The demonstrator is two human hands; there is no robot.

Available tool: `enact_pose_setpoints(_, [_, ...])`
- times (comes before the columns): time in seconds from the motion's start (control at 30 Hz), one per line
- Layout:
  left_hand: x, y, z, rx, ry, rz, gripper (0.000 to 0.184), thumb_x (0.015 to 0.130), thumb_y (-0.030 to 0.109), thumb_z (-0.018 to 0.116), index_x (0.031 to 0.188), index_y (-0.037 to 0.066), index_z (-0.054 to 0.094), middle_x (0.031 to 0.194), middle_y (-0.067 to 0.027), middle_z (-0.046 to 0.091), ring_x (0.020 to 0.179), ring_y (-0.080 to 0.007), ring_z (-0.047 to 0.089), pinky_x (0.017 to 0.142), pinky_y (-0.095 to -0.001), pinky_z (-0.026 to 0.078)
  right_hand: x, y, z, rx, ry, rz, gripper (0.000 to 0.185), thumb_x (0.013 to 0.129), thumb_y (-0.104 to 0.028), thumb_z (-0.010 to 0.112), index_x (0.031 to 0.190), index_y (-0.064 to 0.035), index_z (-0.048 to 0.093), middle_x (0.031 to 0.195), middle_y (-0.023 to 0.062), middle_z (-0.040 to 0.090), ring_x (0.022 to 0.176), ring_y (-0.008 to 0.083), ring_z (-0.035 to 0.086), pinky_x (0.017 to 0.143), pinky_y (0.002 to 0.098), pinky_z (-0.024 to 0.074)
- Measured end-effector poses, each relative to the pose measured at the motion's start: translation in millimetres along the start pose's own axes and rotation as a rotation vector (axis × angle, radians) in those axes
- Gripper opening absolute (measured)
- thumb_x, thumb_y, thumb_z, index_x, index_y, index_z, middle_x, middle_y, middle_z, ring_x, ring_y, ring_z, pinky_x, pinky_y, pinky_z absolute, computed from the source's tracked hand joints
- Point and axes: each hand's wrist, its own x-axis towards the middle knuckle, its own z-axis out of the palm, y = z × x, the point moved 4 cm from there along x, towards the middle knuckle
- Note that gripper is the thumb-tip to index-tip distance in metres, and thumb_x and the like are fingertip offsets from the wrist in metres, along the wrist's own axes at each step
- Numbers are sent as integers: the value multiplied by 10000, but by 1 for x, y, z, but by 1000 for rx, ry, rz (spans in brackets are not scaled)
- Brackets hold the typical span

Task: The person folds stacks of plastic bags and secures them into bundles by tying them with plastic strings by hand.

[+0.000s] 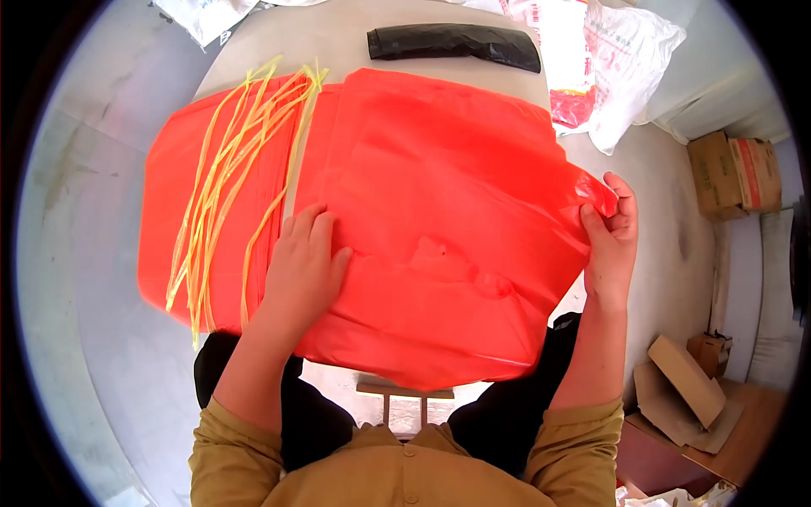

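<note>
A stack of red plastic bags (439, 203) lies spread over the table in front of me and hangs past its near edge. My right hand (612, 232) pinches the right corner of the top red bag between thumb and fingers, lifting it a little. On the left side of this stack, my left hand (306, 258) rests flat, fingers stretched out and thumb apart. Left of it is another red stack (169, 203), with a bundle of thin yellow plastic ties (221, 186) lying across it.
A folded black plastic bundle (452, 44) lies at the table's far side (338, 34). White printed bags (629, 63) sit at the back right. Cardboard boxes (735, 173) stand by the right wall, and an opened carton (684, 389) lies lower right.
</note>
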Motion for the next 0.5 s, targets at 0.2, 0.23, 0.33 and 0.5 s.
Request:
enact_pose_setpoints(0.2, [13,-6,6,-131,164,37,486,943,100,700,1378,-18,517,1494,-226,526,1401,-415,474,1183,-484,398,7,1,-13,99,-62,-53,381,1006,78,626,1354,-55,549,1138,59,718,1019,114,687,926,280,553])
enact_pose_setpoints(0.23, [15,-9,7,-178,144,15,495,941,97,700,1385,-18,514,1502,-225,521,1406,-413,470,1185,-481,396,6,1,-15,121,-84,-54,374,1004,77,631,1345,-57,554,1136,55,713,1018,113,685,926,280,554])
enact_pose_setpoints(0.33, [22,-15,11,-224,88,-8,532,938,90,703,1416,-19,497,1513,-223,513,1414,-408,463,1190,-475,391,8,4,-18,189,-113,-44,355,1000,78,641,1319,-60,569,1127,45,697,1014,111,677,925,282,556])
enact_pose_setpoints(0.5, [28,-16,18,-170,77,13,601,930,96,719,1458,-33,461,1497,-234,513,1403,-411,470,1188,-467,393,12,8,-24,234,-136,-25,318,980,64,683,1254,-67,590,1085,37,675,996,131,665,933,302,560])
